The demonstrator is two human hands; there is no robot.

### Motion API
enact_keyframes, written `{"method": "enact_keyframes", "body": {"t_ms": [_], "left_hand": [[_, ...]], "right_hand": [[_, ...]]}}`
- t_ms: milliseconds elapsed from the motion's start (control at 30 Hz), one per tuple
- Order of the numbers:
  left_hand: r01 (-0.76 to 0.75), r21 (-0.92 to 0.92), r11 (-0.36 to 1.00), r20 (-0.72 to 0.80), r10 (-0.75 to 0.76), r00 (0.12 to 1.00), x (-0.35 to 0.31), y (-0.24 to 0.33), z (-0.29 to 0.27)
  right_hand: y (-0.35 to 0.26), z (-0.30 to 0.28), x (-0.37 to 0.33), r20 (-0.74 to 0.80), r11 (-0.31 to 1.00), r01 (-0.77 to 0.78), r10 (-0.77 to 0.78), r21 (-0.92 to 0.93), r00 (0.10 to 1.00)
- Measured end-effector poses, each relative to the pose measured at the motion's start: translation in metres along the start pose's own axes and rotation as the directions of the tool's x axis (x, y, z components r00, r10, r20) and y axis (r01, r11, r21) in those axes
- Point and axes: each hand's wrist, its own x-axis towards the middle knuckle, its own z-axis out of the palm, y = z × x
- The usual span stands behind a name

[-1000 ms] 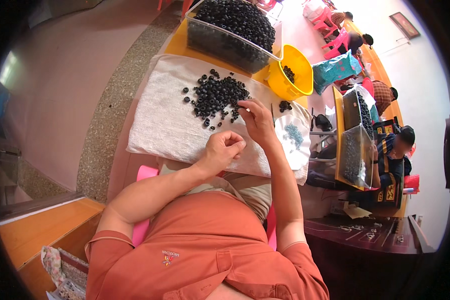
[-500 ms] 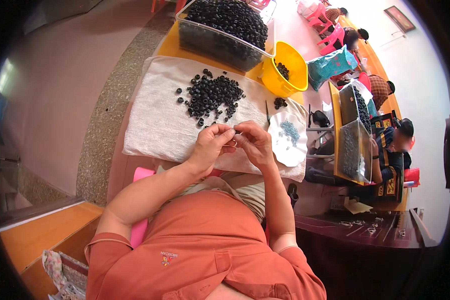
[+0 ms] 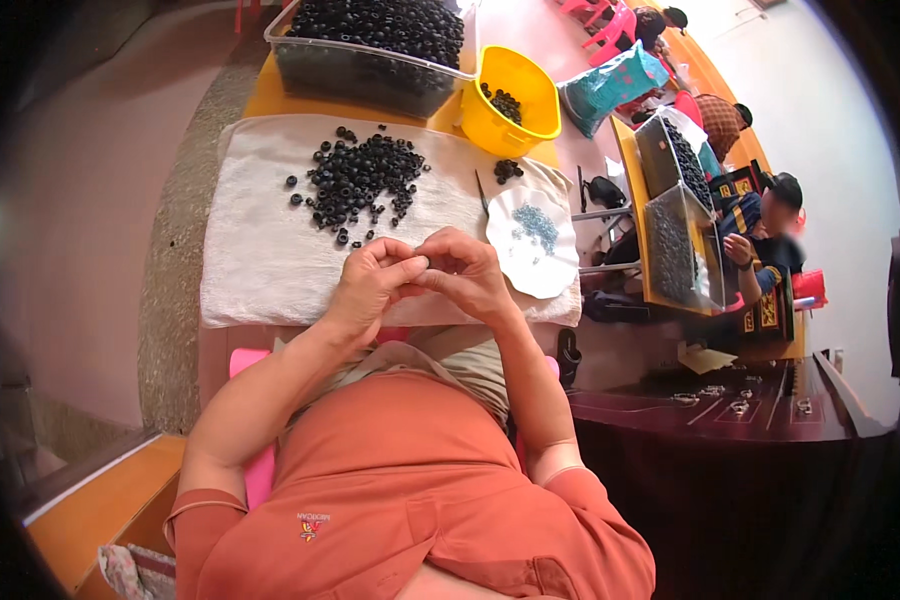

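Over the near edge of a white cloth (image 3: pixel 255 270), my left hand (image 3: pixel 368 290) and my right hand (image 3: pixel 470 278) meet fingertip to fingertip. Both are closed in a pinch around a small black ring-shaped piece (image 3: pixel 426 262), mostly hidden by the fingers. Just beyond them lies a loose pile of black ring-shaped pieces (image 3: pixel 365 175). To the right of my right hand is a white wavy-rimmed plate (image 3: pixel 540 283) with tiny pale-blue bits (image 3: pixel 535 228) on it. A thin dark pointed tool (image 3: pixel 482 190) lies beside the plate.
A clear bin (image 3: pixel 370 85) full of black pieces stands at the back, beside a yellow tub (image 3: pixel 495 130). A small cluster of black pieces (image 3: pixel 508 170) lies near the tub. Rightward, another table holds clear bins (image 3: pixel 685 250), with a seated person (image 3: pixel 770 225) behind it.
The whole scene has shifted left and slightly up in the picture. My hands stay together at the fingertips, with the fingers slightly rearranged. The seated person's hand at right is now raised.
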Motion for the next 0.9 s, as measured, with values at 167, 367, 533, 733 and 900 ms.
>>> {"method": "enact_keyframes", "body": {"t_ms": [167,367,533,733,900], "left_hand": [[-0.002,0.017,1.000,0.007,0.002,1.000,0.003,-0.005,-0.002],[-0.029,0.037,0.999,0.000,0.029,1.000,0.004,-0.003,-0.003],[-0.018,0.057,0.998,-0.057,0.022,0.998,0.008,0.000,-0.010],[0.021,0.062,0.998,-0.033,-0.019,0.999,0.007,-0.006,-0.008],[0.029,0.089,0.996,-0.037,-0.026,0.999,0.006,-0.008,-0.007]], "right_hand": [[0.015,-0.017,-0.007,0.060,0.989,0.014,-0.005,-0.147,0.998],[-0.006,-0.005,-0.013,-0.013,0.954,0.039,-0.044,-0.296,0.999],[-0.019,-0.039,-0.028,-0.159,0.808,0.028,-0.149,-0.589,0.976],[-0.013,-0.099,-0.042,-0.338,0.466,-0.273,-0.061,-0.842,0.939],[-0.003,-0.108,-0.040,-0.296,0.296,-0.270,-0.046,-0.916,0.954]]}}
